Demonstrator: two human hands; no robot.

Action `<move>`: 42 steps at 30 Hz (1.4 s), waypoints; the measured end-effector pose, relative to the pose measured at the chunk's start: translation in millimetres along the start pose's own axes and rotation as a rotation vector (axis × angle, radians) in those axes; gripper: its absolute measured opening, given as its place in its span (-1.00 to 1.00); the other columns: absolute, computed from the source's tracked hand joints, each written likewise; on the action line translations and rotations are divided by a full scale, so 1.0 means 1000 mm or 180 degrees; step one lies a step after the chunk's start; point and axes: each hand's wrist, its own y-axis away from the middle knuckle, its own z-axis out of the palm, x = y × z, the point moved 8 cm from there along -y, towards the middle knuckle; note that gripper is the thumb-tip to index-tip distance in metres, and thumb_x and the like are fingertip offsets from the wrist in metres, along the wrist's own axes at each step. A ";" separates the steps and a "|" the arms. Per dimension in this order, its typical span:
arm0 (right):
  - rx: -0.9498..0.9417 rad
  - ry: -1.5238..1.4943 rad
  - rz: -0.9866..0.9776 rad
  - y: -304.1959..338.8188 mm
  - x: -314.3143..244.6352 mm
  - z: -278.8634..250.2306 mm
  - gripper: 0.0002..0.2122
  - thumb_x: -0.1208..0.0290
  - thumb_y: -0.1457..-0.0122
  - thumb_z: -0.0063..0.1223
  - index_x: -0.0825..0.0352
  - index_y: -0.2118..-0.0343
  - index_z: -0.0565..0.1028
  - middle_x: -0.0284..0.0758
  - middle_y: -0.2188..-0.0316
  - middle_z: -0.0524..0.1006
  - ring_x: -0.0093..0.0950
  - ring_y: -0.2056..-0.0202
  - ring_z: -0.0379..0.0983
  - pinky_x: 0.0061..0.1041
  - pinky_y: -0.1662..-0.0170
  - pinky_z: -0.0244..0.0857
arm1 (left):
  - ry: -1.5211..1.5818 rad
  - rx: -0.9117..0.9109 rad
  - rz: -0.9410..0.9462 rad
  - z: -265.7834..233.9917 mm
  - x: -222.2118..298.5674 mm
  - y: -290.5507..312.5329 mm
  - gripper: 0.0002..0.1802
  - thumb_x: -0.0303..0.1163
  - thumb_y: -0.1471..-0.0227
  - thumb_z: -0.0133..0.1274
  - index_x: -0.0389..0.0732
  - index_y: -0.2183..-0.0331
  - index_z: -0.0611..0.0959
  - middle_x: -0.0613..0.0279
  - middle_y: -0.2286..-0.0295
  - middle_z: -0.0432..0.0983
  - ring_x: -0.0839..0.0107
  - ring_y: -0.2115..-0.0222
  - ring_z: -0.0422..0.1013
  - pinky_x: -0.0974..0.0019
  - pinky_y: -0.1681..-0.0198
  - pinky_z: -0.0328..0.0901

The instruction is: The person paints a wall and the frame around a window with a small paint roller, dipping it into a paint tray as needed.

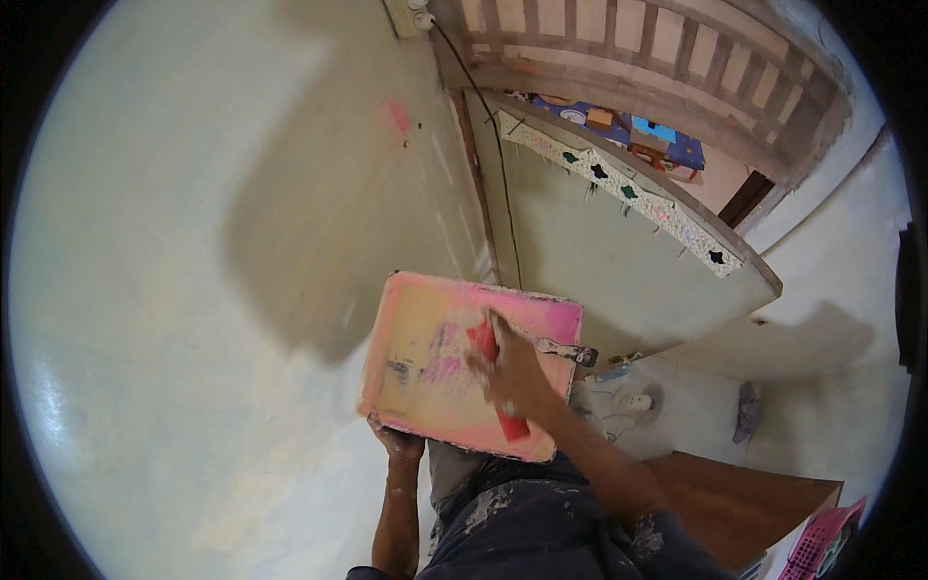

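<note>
A shallow rectangular paint tray (406, 319), coated with peach, cream and pink paint, is held up in front of my body. My left hand (398, 440) is closed on its near left corner, the fingers partly under the rim. Over the right half of the tray, my right hand (517, 372) is closed round a red-handled tool (513, 425). The hand and tool are smeared by motion, so the tool's working end cannot be made out. A paint-stained stick-like piece with a dark end (583, 356) juts past the tray's right rim.
A pale wall (174, 290) rises close on the left. A black cable (501, 174) hangs down the corner from a socket (411, 19). Ahead, a low partition (628, 261) carries a patterned trim. Brown wooden furniture (725, 493) and a pink basket (822, 541) stand at lower right.
</note>
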 end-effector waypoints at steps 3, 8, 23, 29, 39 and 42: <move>0.0305 0.0172 0.0069 -0.052 -0.002 -0.028 -0.44 0.46 -0.07 0.03 0.46 -0.12 0.12 -0.17 0.51 0.43 -0.45 0.66 0.38 -0.44 0.61 0.31 | -0.0053 -0.0080 0.0009 0.014 -0.003 -0.001 -0.29 0.09 0.03 -0.22 -0.19 -0.05 0.31 0.17 -0.01 0.28 0.19 -0.03 0.21 0.10 -0.11 0.11; 0.0523 0.0278 -0.0079 -0.065 0.000 -0.046 -0.47 0.45 -0.07 0.02 0.49 -0.09 0.16 -0.26 0.60 0.40 -0.53 0.73 0.30 -0.48 0.68 0.25 | 0.0148 -0.0071 -0.0026 0.009 0.000 0.000 -0.30 0.07 0.04 -0.22 -0.19 -0.05 0.32 0.16 -0.01 0.28 0.19 -0.03 0.21 0.10 -0.10 0.12; 0.0245 0.0494 -0.0379 -0.030 -0.041 -0.041 -0.47 0.47 -0.03 0.01 0.60 -0.05 0.15 0.03 0.43 0.43 -0.09 0.31 0.43 -0.26 0.22 0.32 | 0.0025 -0.0123 0.0045 0.011 -0.001 0.000 -0.34 0.08 -0.04 -0.31 -0.15 -0.05 0.30 0.18 -0.01 0.28 0.20 -0.02 0.21 0.09 -0.09 0.12; 0.0255 0.0498 -0.0187 -0.044 -0.064 -0.062 -0.46 0.46 -0.05 0.02 0.57 -0.07 0.13 -0.06 0.44 0.43 -0.32 0.53 0.39 -0.39 0.45 0.29 | -0.0039 -0.0137 0.0009 0.010 -0.005 -0.004 -0.26 0.14 0.04 -0.21 -0.16 -0.07 0.30 0.16 -0.01 0.28 0.16 -0.02 0.21 0.07 -0.10 0.12; 0.0089 0.0397 -0.0298 -0.020 -0.048 -0.031 -0.48 0.43 -0.04 0.03 0.58 -0.02 0.15 0.14 0.39 0.44 0.06 0.29 0.41 -0.21 0.19 0.30 | -0.0366 -0.0135 0.0107 0.024 0.003 0.002 -0.28 0.10 0.03 -0.20 -0.17 -0.06 0.30 0.16 -0.01 0.29 0.17 -0.02 0.21 0.06 -0.10 0.12; 0.0069 0.0326 -0.0122 -0.038 -0.062 -0.041 -0.46 0.42 -0.06 0.03 0.56 -0.05 0.12 0.14 0.35 0.44 0.07 0.27 0.41 -0.21 0.21 0.31 | -0.0013 -0.0134 -0.0077 0.018 -0.003 -0.001 -0.27 0.11 0.04 -0.20 -0.17 -0.06 0.30 0.16 -0.01 0.28 0.18 -0.02 0.21 0.06 -0.10 0.12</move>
